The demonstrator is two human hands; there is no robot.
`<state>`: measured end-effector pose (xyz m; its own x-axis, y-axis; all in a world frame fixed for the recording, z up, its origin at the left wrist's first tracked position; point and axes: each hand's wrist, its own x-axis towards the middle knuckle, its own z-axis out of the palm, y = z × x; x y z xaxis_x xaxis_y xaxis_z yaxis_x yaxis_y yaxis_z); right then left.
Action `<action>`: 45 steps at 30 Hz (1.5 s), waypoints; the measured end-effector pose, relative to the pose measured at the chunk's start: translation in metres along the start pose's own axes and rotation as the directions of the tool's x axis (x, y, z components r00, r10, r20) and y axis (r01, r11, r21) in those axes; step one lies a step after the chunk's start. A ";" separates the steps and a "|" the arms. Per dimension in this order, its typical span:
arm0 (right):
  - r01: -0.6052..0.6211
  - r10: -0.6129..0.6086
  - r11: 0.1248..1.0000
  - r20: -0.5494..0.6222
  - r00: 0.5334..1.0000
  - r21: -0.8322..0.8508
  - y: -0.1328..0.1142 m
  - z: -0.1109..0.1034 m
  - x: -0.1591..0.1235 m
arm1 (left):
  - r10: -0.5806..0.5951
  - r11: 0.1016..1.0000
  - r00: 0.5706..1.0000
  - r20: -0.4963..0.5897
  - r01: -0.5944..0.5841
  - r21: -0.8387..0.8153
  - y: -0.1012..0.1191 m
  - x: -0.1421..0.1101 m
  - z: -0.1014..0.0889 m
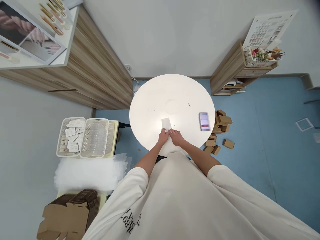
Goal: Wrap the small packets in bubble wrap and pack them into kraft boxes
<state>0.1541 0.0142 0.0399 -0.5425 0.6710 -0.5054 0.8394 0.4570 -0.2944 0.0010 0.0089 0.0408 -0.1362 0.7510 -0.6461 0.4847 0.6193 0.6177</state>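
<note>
A small white sheet (166, 123), perhaps of thin foam, lies near the front edge of the round white table (172, 90). My left hand (163, 136) is closed on the near left edge of the sheet, thumb towards the middle. Close beside it, my right hand (176, 137) grips the near right edge with bent fingers. The two hands almost touch. More white material seems to run below my hands towards my body, but it blends with the tabletop. Whether anything lies inside the sheet I cannot tell.
A phone (204, 121) lies at the table's right edge. Small brown boxes (223, 120) are piled on the floor beyond. At left are a basket of packets (59, 143), a basket of clear cases (107, 133), white foam sheets (86, 175) and flattened cardboard boxes (66, 216).
</note>
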 end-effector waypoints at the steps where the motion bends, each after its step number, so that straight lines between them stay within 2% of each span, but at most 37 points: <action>1: 0.010 -0.010 1.000 -0.002 1.000 0.004 0.002 0.001 -0.002 | 0.003 1.000 1.000 -0.007 -0.003 -0.002 0.000 -0.001 0.001; 7: 0.117 -0.115 0.992 -0.053 0.992 0.048 0.016 0.002 -0.020 | 0.028 1.000 0.999 -0.029 -0.028 -0.002 -0.002 -0.003 0.003; 12: 0.116 -0.111 0.990 -0.068 0.991 0.074 0.015 -0.004 -0.019 | 0.022 0.996 1.000 0.015 -0.020 -0.091 -0.002 -0.004 0.000; 15: 0.112 -0.110 0.993 -0.043 0.993 0.047 0.013 -0.007 -0.013 | 0.013 0.997 0.999 0.037 -0.010 -0.075 -0.002 -0.005 -0.004; 17: 0.094 -0.093 0.995 -0.041 0.995 0.037 0.012 -0.007 -0.011 | 0.082 0.996 0.997 0.015 -0.082 0.031 -0.003 -0.007 -0.007; 19: 0.079 -0.077 0.996 -0.040 0.996 0.042 0.012 -0.006 -0.010 | 0.220 0.953 0.975 -0.002 -0.215 0.211 -0.004 -0.011 -0.011; 22: 0.058 -0.057 0.997 -0.028 0.998 0.050 0.012 -0.006 -0.009 | 0.379 0.823 0.922 0.081 -0.376 0.426 -0.005 -0.017 -0.018; 24: 0.051 -0.050 0.998 -0.022 0.999 0.048 0.011 -0.006 -0.008 | 0.422 0.768 0.894 0.151 -0.441 0.465 -0.007 -0.018 -0.021; 27: 0.037 -0.037 0.998 -0.011 0.999 0.047 0.008 -0.008 -0.006 | 0.468 0.749 0.864 0.186 -0.500 0.435 -0.010 -0.014 -0.023; 34: -0.005 0.005 0.999 -0.005 1.000 0.043 0.002 -0.012 -0.006 | 0.543 0.718 0.819 0.188 -0.568 0.402 -0.015 0.003 -0.022; 40: -0.043 0.044 0.999 -0.011 0.999 0.026 -0.007 -0.004 -0.011 | 0.545 0.731 0.812 0.211 -0.583 0.355 -0.015 0.009 -0.025; 45: -0.069 0.071 0.996 -0.038 0.997 0.061 -0.014 0.005 -0.013 | 0.536 0.704 0.804 0.257 -0.594 0.389 -0.020 0.015 -0.024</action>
<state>0.1490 -0.0040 0.0463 -0.4823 0.7233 -0.4942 0.8752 0.3730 -0.3082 -0.0317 0.0133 0.0290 0.3723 0.8770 -0.3038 0.7585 -0.0988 0.6442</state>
